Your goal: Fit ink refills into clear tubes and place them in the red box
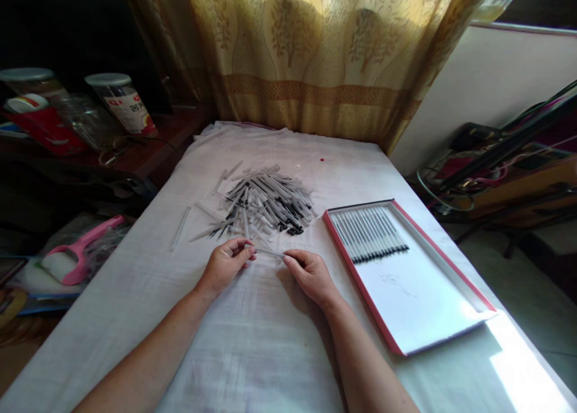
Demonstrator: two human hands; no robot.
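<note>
Between my two hands a slim clear pen (269,252) lies almost level, just in front of the pile. My left hand (229,263) pinches one end with thumb and fingers, and my right hand (311,273) pinches the other. Right behind them spreads a loose heap of pen parts (265,199), clear barrels and black pieces mixed together. To the right, a shallow red-edged box (360,299) holds a neat row of pens (372,234), their black ends toward me. Fingertips cover both ends of the held pen.
A single clear tube (181,228) lies left of the heap. A tiny red bit (321,159) rests toward the back of the white cloth (252,353). Jars (124,103) stand on a dark cabinet at left, above a pink-handled item (85,250). A gold curtain (306,52) hangs behind.
</note>
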